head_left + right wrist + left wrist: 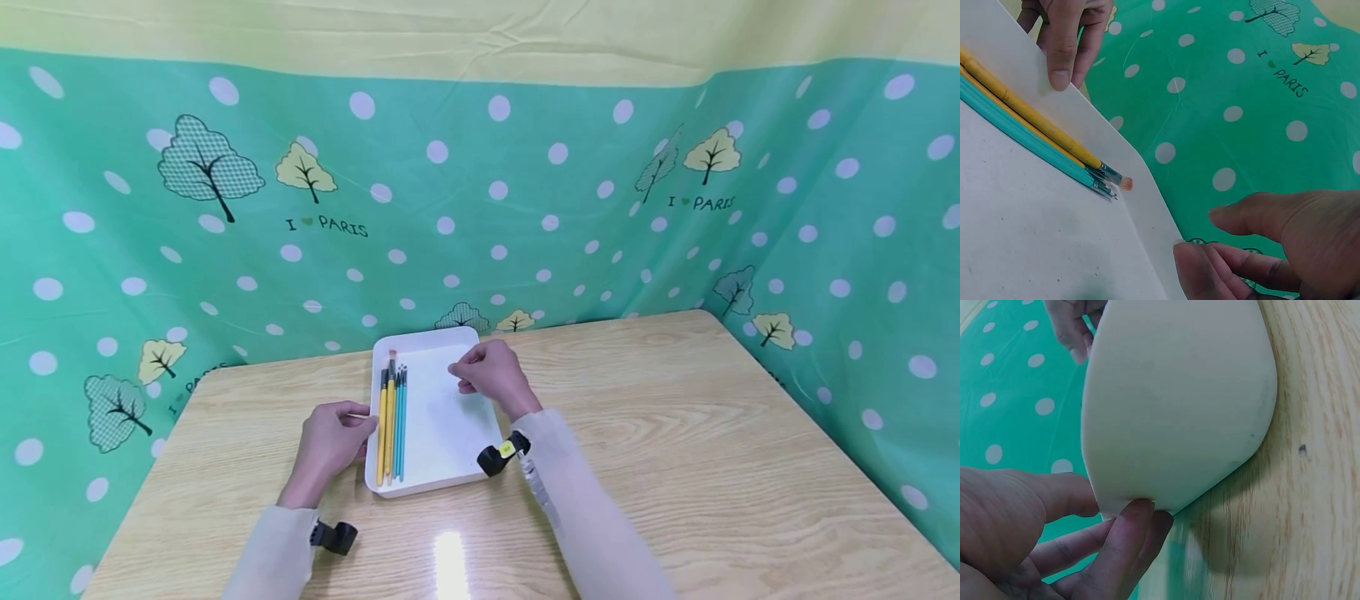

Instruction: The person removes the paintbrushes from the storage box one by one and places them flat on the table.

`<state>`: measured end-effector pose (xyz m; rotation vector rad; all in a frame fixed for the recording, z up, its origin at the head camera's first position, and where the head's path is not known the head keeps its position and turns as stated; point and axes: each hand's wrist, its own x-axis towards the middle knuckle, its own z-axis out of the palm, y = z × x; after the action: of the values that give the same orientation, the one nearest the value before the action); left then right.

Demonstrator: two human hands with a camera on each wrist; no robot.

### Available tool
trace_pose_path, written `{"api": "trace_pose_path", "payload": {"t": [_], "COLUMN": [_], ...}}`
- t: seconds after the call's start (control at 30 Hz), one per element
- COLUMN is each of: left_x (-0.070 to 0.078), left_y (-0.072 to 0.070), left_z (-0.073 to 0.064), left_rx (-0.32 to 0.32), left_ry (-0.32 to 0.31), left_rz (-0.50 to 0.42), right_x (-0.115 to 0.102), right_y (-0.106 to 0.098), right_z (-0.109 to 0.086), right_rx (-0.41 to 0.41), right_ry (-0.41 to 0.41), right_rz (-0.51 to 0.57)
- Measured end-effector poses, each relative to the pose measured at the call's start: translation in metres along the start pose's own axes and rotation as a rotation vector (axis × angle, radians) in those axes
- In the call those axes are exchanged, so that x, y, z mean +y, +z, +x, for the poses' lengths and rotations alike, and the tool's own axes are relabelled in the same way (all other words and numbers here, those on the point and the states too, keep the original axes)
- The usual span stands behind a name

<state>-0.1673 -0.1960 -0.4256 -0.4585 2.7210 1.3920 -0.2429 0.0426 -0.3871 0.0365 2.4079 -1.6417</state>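
A white rectangular tray (442, 417) lies on the wooden table, with paintbrushes along its left side. Two have yellow handles (386, 425); beside them are several slimmer ones with teal handles (401, 425). My left hand (335, 437) pinches the tray's left wall, thumb at the rim and fingers against the outer face (1179, 394). Over the far right part of the tray hovers my right hand (491, 375), holding nothing. Its thumb and loosely bent fingers (1194, 272) stand apart, and in the right wrist view the fingertips overlap the tray's far edge.
The wooden table (675, 433) extends on both sides of the tray. Behind it hangs a green dotted curtain (465, 192) with printed trees, which also runs down the left and right sides. Small black cameras (335, 537) are strapped at both wrists.
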Motion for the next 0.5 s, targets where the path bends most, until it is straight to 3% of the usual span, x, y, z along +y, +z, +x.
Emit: {"api": "trace_pose_path", "payload": {"t": [0.5], "left_x": [0.000], "left_y": [0.000], "left_z": [-0.001], "left_rx": [-0.004], "left_ry": [-0.001], "left_rz": [0.003], "right_x": [-0.011], "right_y": [0.028], "right_z": [-0.002], "right_rx": [-0.019], "right_ry": [0.002], "right_rz": [-0.089]}}
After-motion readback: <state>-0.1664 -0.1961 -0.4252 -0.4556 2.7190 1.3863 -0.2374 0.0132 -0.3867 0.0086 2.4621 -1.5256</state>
